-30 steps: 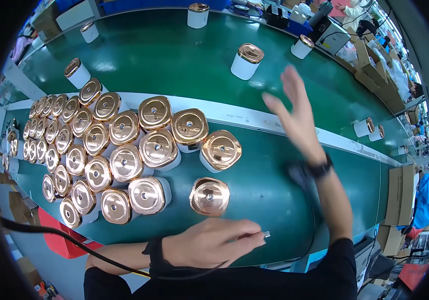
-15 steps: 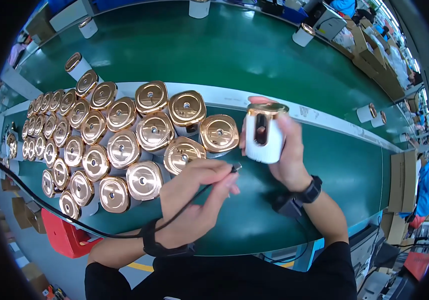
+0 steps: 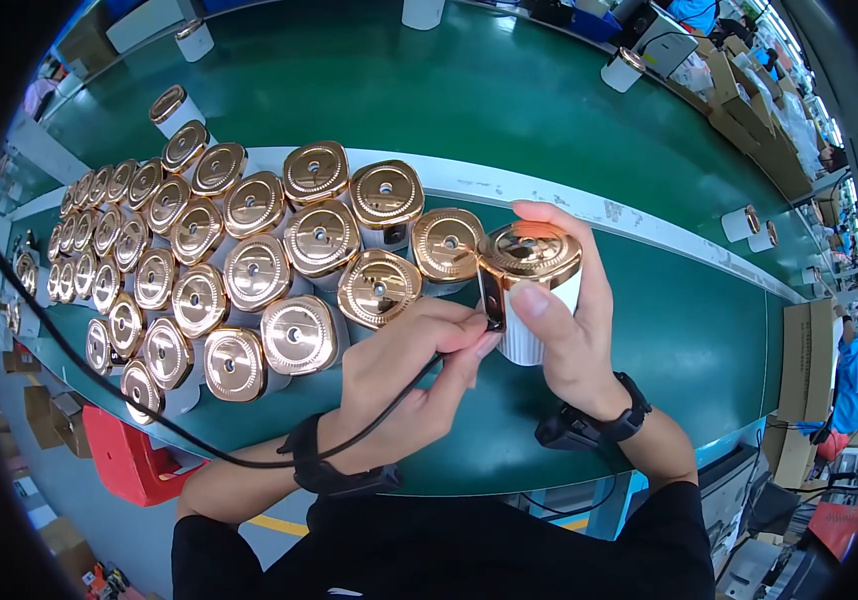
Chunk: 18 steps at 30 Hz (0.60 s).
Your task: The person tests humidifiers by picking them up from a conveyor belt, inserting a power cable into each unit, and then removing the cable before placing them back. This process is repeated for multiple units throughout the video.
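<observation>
Clearly the green table (image 3: 649, 330) was crowded with gold-capped jars (image 3: 249, 270); the right hand (image 3: 569, 330) gripped one white jar (image 3: 534, 290) above it, the left hand (image 3: 414, 370) pinching a cable plug (image 3: 492, 322) against it. A slip could topple neighbours.

black sleeves, black wristbands (image 3: 334, 470) (perhaps watches)

brown cardboard boxes (image 3: 749, 95) | far right, beside belt | stacked
</observation>
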Tool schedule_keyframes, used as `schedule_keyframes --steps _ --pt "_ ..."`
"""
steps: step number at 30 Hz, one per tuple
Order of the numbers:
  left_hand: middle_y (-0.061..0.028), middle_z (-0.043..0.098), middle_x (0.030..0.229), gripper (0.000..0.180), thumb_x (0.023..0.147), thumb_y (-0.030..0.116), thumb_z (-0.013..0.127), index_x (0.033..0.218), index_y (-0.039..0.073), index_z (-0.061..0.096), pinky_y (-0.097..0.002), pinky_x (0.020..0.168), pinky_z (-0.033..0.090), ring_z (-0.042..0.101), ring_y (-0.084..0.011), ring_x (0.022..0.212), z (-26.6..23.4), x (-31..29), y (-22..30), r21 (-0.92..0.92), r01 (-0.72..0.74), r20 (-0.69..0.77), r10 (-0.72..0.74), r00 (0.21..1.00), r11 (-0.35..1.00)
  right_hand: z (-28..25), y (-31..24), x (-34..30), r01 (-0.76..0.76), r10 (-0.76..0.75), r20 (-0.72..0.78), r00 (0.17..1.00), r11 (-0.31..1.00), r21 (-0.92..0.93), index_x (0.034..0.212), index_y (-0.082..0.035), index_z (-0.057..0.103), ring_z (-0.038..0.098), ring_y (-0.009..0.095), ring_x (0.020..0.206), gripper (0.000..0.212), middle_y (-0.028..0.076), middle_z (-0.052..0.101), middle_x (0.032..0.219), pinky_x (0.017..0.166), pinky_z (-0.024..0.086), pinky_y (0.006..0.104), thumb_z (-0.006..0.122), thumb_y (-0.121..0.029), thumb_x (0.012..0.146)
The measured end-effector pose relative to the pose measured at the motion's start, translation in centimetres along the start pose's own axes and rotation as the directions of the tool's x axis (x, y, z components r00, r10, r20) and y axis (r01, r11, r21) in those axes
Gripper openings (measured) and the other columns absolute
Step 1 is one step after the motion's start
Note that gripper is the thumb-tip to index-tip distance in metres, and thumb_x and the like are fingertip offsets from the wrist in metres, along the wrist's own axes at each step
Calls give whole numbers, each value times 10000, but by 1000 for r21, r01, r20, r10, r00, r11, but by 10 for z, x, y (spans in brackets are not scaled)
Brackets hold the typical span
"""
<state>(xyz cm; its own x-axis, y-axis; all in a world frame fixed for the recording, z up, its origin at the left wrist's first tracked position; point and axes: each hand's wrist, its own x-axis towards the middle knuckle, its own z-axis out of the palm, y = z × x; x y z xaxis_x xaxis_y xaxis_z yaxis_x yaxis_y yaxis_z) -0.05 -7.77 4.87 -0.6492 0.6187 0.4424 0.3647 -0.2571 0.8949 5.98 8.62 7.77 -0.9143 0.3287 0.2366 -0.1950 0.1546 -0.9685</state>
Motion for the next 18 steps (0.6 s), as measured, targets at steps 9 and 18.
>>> schedule_keyframes --steps 9,18 --pt "-134 661 893 148 823 -105 691 915 -29 604 -232 499 483 619 -131 580 4 5 -7 25 -83 -32 84 996 996 -4 -3 0 -151 152 -17 988 986 72 1343 -23 417 570 113 946 548 83 592 1080 810 470 255 693 -172 893" --pt "-175 647 940 168 857 -103 655 976 -17 575 -249 562 536 658 -157 629 2 4 5 -12 -20 81 21 996 1000 -287 75 72 -67 -369 -574 730 798 -599 1077 -37 497 576 145 887 480 69 599 999 775 470 266 751 -376 851"
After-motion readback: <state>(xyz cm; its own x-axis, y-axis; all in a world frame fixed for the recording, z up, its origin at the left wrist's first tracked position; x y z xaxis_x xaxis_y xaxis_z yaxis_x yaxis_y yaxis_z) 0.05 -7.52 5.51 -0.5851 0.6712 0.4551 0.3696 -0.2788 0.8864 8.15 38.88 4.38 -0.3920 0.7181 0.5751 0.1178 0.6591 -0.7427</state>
